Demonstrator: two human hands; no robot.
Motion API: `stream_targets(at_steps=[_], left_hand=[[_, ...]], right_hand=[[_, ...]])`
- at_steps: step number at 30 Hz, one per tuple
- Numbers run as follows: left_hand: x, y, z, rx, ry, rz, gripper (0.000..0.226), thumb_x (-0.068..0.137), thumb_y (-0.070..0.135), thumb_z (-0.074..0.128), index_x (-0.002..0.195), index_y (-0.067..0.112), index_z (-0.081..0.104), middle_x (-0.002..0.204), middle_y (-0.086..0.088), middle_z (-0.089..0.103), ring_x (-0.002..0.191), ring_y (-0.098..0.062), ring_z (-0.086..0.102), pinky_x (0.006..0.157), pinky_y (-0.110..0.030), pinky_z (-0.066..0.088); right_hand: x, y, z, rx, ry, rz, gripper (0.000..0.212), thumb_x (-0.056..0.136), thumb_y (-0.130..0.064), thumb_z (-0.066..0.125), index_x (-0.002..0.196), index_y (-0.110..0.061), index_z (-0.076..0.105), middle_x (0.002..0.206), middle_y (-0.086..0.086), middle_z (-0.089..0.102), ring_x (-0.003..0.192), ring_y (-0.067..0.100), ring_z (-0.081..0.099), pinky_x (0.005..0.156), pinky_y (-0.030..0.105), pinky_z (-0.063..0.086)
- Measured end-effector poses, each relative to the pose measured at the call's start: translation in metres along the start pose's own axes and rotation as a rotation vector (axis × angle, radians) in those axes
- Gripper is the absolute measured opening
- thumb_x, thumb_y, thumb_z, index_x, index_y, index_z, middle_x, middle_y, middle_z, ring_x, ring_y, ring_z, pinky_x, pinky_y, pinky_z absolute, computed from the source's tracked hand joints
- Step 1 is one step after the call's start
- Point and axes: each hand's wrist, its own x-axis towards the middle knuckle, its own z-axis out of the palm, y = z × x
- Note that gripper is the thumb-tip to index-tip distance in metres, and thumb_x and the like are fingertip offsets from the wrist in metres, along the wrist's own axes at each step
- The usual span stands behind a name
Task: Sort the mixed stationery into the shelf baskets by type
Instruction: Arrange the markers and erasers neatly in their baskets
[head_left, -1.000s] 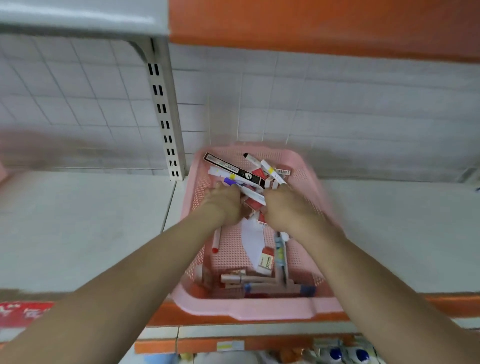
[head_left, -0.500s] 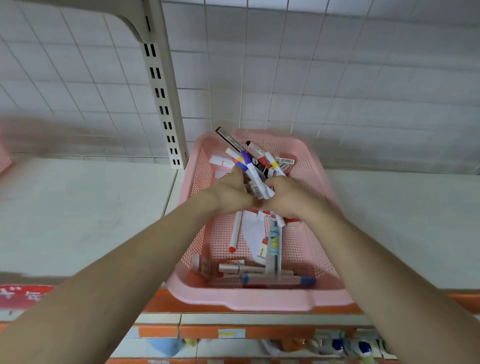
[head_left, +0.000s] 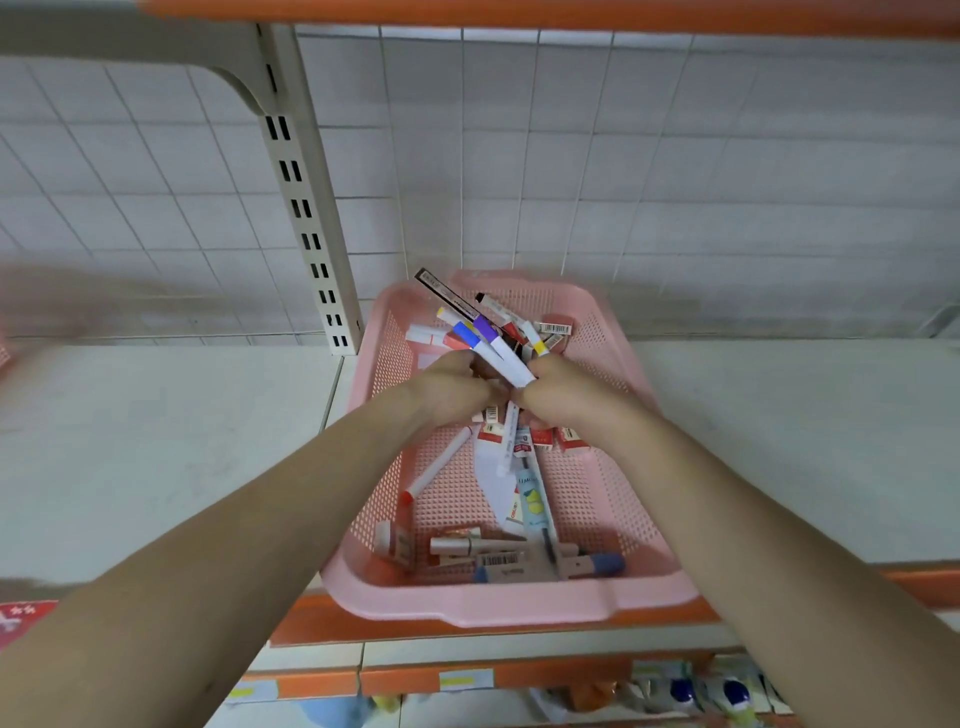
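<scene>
The white shelf (head_left: 156, 441) runs across the view, with a slotted post (head_left: 306, 208) rising from it left of centre. Just right of the post sits the pink basket (head_left: 467, 608), its near rim overhanging the shelf's orange edge.

The left hand (head_left: 447, 387) is over the middle of the basket, its fingers curled inward round the near ends of a fan of pens (head_left: 488, 348). The right hand (head_left: 566, 395) is right beside it, knuckles almost touching, fingers likewise curled round the same bundle. The fingertips themselves are hidden behind the backs of the hands.

The pens stick out of the two fists away from the person, leaning up and to the far left. Their blue, purple and yellow caps are at the far end and the white barrels run down into the grip. Their long axis lies roughly along the basket's length, tilted leftward.

Under the hands, loose stock lies on the basket floor: a red-tipped pen (head_left: 436, 467) aslant on the left and small boxes (head_left: 498, 558) along the near wall.

This looks like gathering one type into a bundle. Both hands are equally near. The white barrels seem to seat deeper in the right one, so that hand could probably carry the bundle alone. No target basket shows clearly here.
</scene>
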Motion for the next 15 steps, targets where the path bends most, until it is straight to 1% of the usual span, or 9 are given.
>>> stream_targets(at_steps=[2,4,6,8,9,10,12,14,15], left_hand=[[0.0001,0.0001,0.0002,-0.022,0.037,-0.022,0.016,0.088,0.002,0.065,0.089,0.014,0.054,0.087,-0.002,0.059,0.072,-0.011,0.053,0.056,-0.018,0.044],[-0.0007,0.0003,0.0000,-0.046,0.046,-0.030,0.023,0.085,0.001,0.067,0.085,0.015,0.049,0.083,-0.003,0.056,0.071,-0.013,0.052,0.057,-0.021,0.044],[-0.0014,0.0010,-0.0001,-0.108,0.054,-0.042,0.025,0.085,0.001,0.068,0.088,0.015,0.048,0.085,-0.007,0.058,0.074,-0.019,0.057,0.062,-0.030,0.049],[-0.0020,0.0021,0.0002,-0.222,0.057,-0.048,0.025,0.086,0.003,0.069,0.093,0.014,0.048,0.086,-0.009,0.062,0.073,-0.021,0.063,0.074,-0.040,0.058],[-0.0017,0.0027,0.0002,-0.287,0.052,-0.053,0.025,0.087,0.003,0.069,0.097,0.012,0.048,0.085,-0.010,0.065,0.070,-0.020,0.066,0.079,-0.044,0.059],[-0.0018,0.0028,-0.0002,-0.345,0.046,-0.055,0.026,0.089,0.004,0.069,0.102,0.010,0.048,0.082,-0.010,0.067,0.067,-0.019,0.068,0.080,-0.046,0.059],[-0.0024,0.0031,-0.0014,-0.438,0.030,-0.050,0.029,0.091,0.007,0.069,0.110,0.007,0.048,0.082,-0.013,0.072,0.068,-0.021,0.072,0.074,-0.044,0.061],[-0.0042,0.0038,-0.0030,-0.525,0.010,-0.043,0.028,0.093,0.009,0.069,0.112,0.008,0.047,0.097,-0.022,0.073,0.083,-0.032,0.075,0.070,-0.043,0.061],[-0.0044,0.0040,-0.0040,-0.564,0.007,-0.038,0.028,0.093,0.011,0.069,0.111,0.007,0.048,0.100,-0.025,0.072,0.085,-0.034,0.074,0.065,-0.041,0.062]], right_hand=[[0.0004,-0.0019,0.0008,0.061,0.020,-0.019,0.024,0.093,-0.014,0.054,0.117,-0.010,0.060,0.105,0.020,0.066,0.100,0.039,0.065,0.090,0.055,0.054],[0.0007,-0.0035,0.0014,0.108,0.036,-0.026,0.023,0.094,-0.011,0.053,0.117,-0.011,0.058,0.106,0.021,0.065,0.100,0.041,0.065,0.088,0.054,0.053],[0.0012,-0.0043,0.0015,0.132,0.050,-0.046,0.024,0.095,-0.010,0.052,0.118,-0.013,0.056,0.104,0.019,0.065,0.093,0.037,0.066,0.084,0.051,0.055],[0.0011,-0.0051,0.0008,0.185,0.079,-0.092,0.024,0.096,-0.012,0.055,0.119,-0.018,0.055,0.100,0.013,0.066,0.087,0.029,0.066,0.080,0.046,0.057],[0.0011,-0.0056,0.0002,0.227,0.098,-0.116,0.023,0.096,-0.014,0.058,0.118,-0.018,0.055,0.099,0.011,0.067,0.087,0.027,0.067,0.082,0.047,0.058],[0.0007,-0.0058,-0.0005,0.276,0.118,-0.132,0.022,0.096,-0.015,0.059,0.118,-0.019,0.055,0.100,0.009,0.067,0.089,0.026,0.068,0.084,0.047,0.058],[-0.0003,-0.0060,-0.0024,0.391,0.144,-0.148,0.026,0.097,-0.017,0.059,0.122,-0.018,0.054,0.106,0.008,0.066,0.094,0.027,0.069,0.087,0.048,0.057],[-0.0012,-0.0058,-0.0041,0.463,0.150,-0.149,0.026,0.098,-0.017,0.057,0.125,-0.017,0.054,0.107,0.007,0.067,0.095,0.024,0.069,0.088,0.045,0.057],[-0.0014,-0.0056,-0.0048,0.480,0.150,-0.149,0.022,0.099,-0.017,0.056,0.121,-0.017,0.056,0.106,0.007,0.067,0.094,0.023,0.069,0.087,0.042,0.058]])
